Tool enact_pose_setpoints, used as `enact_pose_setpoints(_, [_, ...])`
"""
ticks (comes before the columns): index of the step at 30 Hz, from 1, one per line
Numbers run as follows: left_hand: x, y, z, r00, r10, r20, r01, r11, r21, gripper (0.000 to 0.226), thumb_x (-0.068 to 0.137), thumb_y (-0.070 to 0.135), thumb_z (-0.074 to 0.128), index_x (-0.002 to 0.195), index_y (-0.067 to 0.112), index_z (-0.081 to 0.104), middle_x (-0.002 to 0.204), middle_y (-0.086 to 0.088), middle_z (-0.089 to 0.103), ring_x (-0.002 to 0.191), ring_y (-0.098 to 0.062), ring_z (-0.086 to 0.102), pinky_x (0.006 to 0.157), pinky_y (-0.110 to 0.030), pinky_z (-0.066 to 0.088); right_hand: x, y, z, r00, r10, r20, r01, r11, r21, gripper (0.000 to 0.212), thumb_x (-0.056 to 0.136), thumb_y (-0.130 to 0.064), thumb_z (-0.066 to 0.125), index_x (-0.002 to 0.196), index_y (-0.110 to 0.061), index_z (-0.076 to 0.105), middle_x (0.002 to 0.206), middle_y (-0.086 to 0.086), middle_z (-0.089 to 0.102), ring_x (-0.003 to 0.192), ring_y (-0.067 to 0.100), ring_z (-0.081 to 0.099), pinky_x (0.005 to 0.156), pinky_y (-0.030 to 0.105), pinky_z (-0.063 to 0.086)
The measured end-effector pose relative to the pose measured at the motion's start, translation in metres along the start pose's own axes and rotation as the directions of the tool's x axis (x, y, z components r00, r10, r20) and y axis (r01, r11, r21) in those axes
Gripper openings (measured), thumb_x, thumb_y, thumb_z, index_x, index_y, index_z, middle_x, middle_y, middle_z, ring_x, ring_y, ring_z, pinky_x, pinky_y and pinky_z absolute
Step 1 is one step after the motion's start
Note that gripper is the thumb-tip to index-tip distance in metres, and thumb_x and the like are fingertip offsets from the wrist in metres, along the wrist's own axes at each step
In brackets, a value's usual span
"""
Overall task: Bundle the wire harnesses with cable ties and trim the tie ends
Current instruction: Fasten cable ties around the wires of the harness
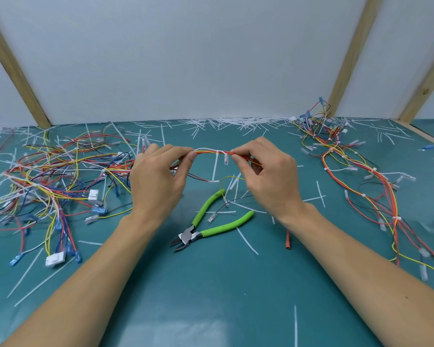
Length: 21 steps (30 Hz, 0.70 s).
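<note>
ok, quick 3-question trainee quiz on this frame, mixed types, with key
1. True or false: the cable tie on the held wire bundle has its tail already trimmed.
2. The green-handled cutters are: A) in the right hand B) lying on the mat C) in the left hand
3. Fill in: both hands pinch the ____.

Key: 1 false; 2 B; 3 wire bundle.

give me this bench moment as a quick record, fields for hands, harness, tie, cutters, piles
left hand: pinches the harness
right hand: pinches the harness on the other side of the tie
harness: held above the mat, arched between both hands
tie: looped round the harness, tail hanging down untrimmed
cutters: green handles, lying on the mat below the hands, untouched
loose pile: tangled wires, left
tied pile: right
offcuts: along the wall
</note>
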<state>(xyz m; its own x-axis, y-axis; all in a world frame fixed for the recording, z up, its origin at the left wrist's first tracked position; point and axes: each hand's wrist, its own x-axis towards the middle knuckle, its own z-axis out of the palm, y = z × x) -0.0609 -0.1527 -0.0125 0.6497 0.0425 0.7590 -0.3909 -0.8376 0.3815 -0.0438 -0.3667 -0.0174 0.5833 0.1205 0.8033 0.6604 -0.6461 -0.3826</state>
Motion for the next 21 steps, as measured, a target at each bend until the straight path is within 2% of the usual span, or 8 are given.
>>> enact_pose_setpoints(4, [-0.001,0.000,0.002,1.000,0.009,0.014,-0.009,1.000,-0.016,0.020,0.099,0.030,0.065,0.093,0.015,0.077,0.081,0.004,0.072,0.071,-0.019,0.040,0.068,-0.044,0.042,0.000,0.001,-0.001,1.000,0.010,0.009,-0.010,1.000,0.006,0.004,0.098,-0.020,0.070,0.095,-0.019,0.074,0.086,-0.006,0.064,0.065,0.014,0.057,0.058,0.042,0.050])
enact_pose_setpoints(13, [-0.003,0.000,0.003,0.999,0.004,0.032,-0.003,1.000,-0.029,0.019,0.099,0.029,0.064,0.091,0.017,0.075,0.079,0.007,0.071,0.071,-0.023,0.045,0.069,-0.046,0.042,0.000,-0.001,-0.001,0.998,0.035,0.045,-0.032,0.998,-0.055,0.004,0.099,-0.027,0.066,0.099,-0.025,0.070,0.091,-0.011,0.064,0.060,0.010,0.054,0.059,0.040,0.052])
enact_pose_setpoints(15, [-0.003,0.002,0.003,0.999,0.003,0.033,-0.002,1.000,-0.012,0.020,0.099,0.030,0.063,0.089,0.017,0.075,0.077,0.007,0.070,0.071,-0.024,0.044,0.070,-0.044,0.039,0.000,-0.001,-0.001,0.998,0.030,0.048,-0.026,0.997,-0.079,0.007,0.099,-0.029,0.066,0.103,-0.025,0.070,0.093,-0.012,0.065,0.060,0.008,0.053,0.059,0.038,0.053])
enact_pose_setpoints(19, [-0.002,0.006,0.000,0.999,-0.028,0.018,0.027,0.999,0.027,0.020,0.096,0.030,0.063,0.085,0.020,0.076,0.074,0.008,0.068,0.072,-0.020,0.040,0.073,-0.035,0.028,0.000,-0.001,0.000,0.998,0.018,0.066,-0.011,0.995,-0.102,0.009,0.095,-0.028,0.071,0.104,-0.027,0.070,0.092,-0.015,0.063,0.063,-0.008,0.046,0.057,0.034,0.051])
enact_pose_setpoints(21, [-0.002,0.009,0.000,0.999,-0.045,0.022,0.045,0.999,0.031,0.024,0.095,0.031,0.061,0.080,0.019,0.075,0.071,0.008,0.067,0.073,-0.021,0.041,0.074,-0.035,0.027,0.000,0.000,-0.001,0.997,0.021,0.077,-0.013,0.994,-0.113,0.005,0.096,-0.030,0.070,0.101,-0.027,0.070,0.088,-0.018,0.058,0.065,0.000,0.045,0.056,0.034,0.051])
